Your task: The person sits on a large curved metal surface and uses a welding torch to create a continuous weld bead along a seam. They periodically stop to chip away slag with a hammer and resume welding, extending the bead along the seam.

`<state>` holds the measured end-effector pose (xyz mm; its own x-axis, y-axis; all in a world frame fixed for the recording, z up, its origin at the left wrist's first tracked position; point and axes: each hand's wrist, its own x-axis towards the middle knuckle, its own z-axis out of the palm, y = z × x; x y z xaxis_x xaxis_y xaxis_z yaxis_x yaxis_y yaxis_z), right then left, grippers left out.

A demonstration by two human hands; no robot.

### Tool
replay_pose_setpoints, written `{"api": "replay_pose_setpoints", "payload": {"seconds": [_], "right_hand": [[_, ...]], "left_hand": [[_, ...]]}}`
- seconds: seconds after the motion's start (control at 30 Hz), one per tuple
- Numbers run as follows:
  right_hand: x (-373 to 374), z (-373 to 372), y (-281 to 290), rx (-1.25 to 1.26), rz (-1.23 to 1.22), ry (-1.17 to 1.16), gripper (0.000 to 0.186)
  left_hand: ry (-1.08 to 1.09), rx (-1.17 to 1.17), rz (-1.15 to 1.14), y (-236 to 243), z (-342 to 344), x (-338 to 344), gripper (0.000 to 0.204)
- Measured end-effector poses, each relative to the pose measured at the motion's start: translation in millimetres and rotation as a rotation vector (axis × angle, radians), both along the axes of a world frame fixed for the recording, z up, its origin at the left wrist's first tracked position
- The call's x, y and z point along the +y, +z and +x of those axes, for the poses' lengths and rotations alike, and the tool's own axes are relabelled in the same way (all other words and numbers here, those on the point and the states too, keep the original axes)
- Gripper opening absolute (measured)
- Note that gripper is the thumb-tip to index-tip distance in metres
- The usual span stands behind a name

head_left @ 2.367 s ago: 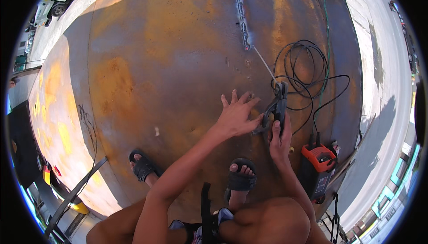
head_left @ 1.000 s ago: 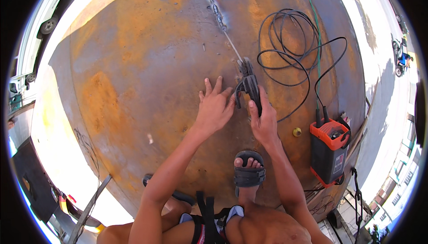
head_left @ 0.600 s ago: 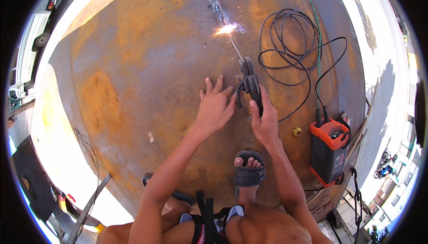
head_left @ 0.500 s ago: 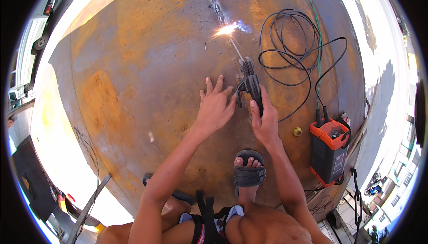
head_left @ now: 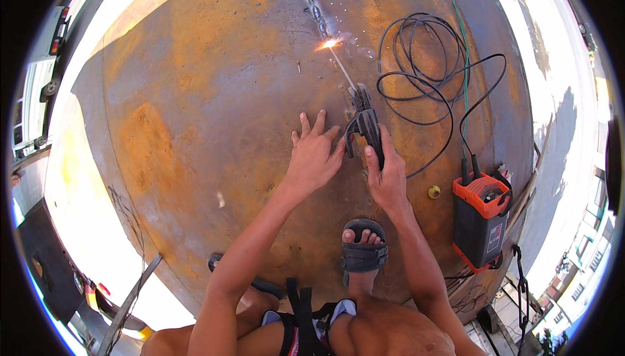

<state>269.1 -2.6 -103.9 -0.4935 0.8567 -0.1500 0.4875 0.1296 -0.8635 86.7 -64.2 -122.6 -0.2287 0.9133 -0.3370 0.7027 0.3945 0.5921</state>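
From where I stand, the person's right hand point(head_left: 385, 174) is wrapped around the handle of a black electrode holder point(head_left: 369, 129), thumb along its side. The thin grey welding rod point(head_left: 341, 68) in its tip runs away from the hands and slightly left, ending at an orange glow point(head_left: 330, 43) with sparks, right at the near end of the dark, lumpy weld seam point(head_left: 316, 14). The left hand point(head_left: 315, 159) is spread, palm down on the rusty brown steel plate point(head_left: 215, 95) — its fingertips lie nearer the glow than the right hand's; whether they touch the holder's lever I can't tell. A coiled black cable point(head_left: 451, 116) and a thin green cord point(head_left: 466, 63) lie to the right, apart from the rod — the orange-and-black box-shaped machine point(head_left: 478, 226) stands nearer the person.
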Motion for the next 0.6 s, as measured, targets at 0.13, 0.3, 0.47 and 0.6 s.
{"api": "replay_pose_setpoints", "payload": {"seconds": [0.13,0.3,0.47,0.6], "right_hand": [[-0.3,0.4,-1.4,0.004,0.011,-0.001,0.05],[-0.1,0.6,-2.6,0.001,0.009,0.001,0.05],[0.4,0.7,0.0,-0.009,-0.013,-0.001,0.05],[-0.1,2.2,-2.8,-0.008,0.009,-0.003,0.05]], "left_hand": [[-0.004,0.005,0.001,-1.1,-0.5,-0.2,0.047],[-0.001,-0.007,-0.008,-1.3,-0.4,-0.5,0.047],[0.001,-0.013,-0.009,2.2,-0.3,0.8,0.047],[0.002,-0.018,-0.014,1.6,0.4,1.1,0.047]]}}
